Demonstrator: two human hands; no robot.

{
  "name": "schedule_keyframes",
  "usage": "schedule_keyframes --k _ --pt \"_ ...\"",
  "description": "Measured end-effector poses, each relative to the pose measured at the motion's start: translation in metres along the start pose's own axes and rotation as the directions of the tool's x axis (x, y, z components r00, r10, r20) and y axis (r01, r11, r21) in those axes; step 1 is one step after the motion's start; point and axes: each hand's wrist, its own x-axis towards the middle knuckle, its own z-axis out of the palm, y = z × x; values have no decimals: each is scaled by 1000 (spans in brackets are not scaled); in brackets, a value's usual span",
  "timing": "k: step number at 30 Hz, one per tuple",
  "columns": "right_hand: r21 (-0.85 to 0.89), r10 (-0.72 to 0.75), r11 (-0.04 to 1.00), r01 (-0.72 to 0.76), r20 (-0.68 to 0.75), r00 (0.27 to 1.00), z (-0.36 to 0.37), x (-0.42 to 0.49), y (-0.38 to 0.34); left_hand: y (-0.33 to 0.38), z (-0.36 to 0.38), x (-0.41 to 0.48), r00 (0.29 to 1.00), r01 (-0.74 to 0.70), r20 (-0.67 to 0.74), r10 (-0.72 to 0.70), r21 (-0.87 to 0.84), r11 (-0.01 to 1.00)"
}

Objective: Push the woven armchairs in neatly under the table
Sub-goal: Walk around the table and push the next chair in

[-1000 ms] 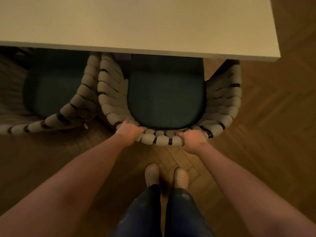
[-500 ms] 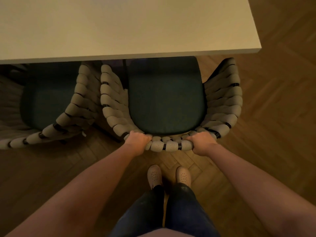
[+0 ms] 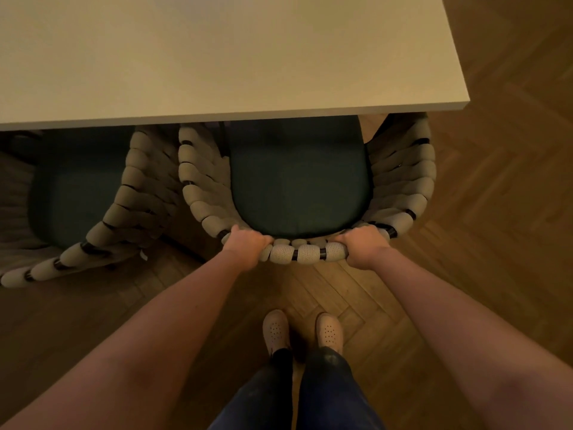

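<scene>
A woven armchair point(image 3: 403, 187) with a dark green seat cushion point(image 3: 297, 181) stands in front of me, its front part under the pale table point(image 3: 217, 57). My left hand point(image 3: 246, 245) grips the top rail of its curved back on the left. On the right of the same rail my right hand point(image 3: 362, 245) is closed around it. A second woven armchair point(image 3: 136, 187) with the same dark cushion stands to the left, turned at an angle, its seat partly under the table edge.
The table's right corner point(image 3: 465, 103) ends just past the right armrest. Herringbone wood floor point(image 3: 496, 243) surrounds the chairs. My feet in pale perforated shoes point(image 3: 302, 330) stand close behind the chair back. The two chairs' armrests nearly touch.
The table edge now covers more of the green cushion than before, and the chair back sits farther ahead of my feet. Both hands kept their grip on the rail.
</scene>
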Motion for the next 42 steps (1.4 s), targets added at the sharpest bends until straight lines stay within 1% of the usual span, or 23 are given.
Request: schedule_keyframes --k 4,11,16,21,25,29,38,42 --pt "19 -18 1000 18 -1 1000 3 3 1 -4 2 3 1000 -23 -7 23 -19 1000" --pt "-9 -4 1000 4 4 1000 9 4 -9 -8 7 -4 999 -30 -30 31 26 999" --pt "-30 3 1000 -3 -8 1000 15 3 -20 -5 16 -14 998 32 -53 -28 80 996" --pt "-27 32 999 -33 -20 999 15 0 -24 2 13 -21 992 115 -70 -109 87 990" --pt "-38 35 999 -37 -33 999 21 -4 -27 9 15 -26 978 196 -85 -191 50 979" --pt "-34 12 999 -13 -30 999 21 -2 -24 7 13 -23 977 201 -82 -197 51 978" --pt "35 -25 999 25 -12 1000 17 4 -19 2 10 -16 982 184 -39 -182 52 982" --pt "7 -33 999 33 23 999 13 4 -22 2 13 -20 977 203 -76 -200 42 978"
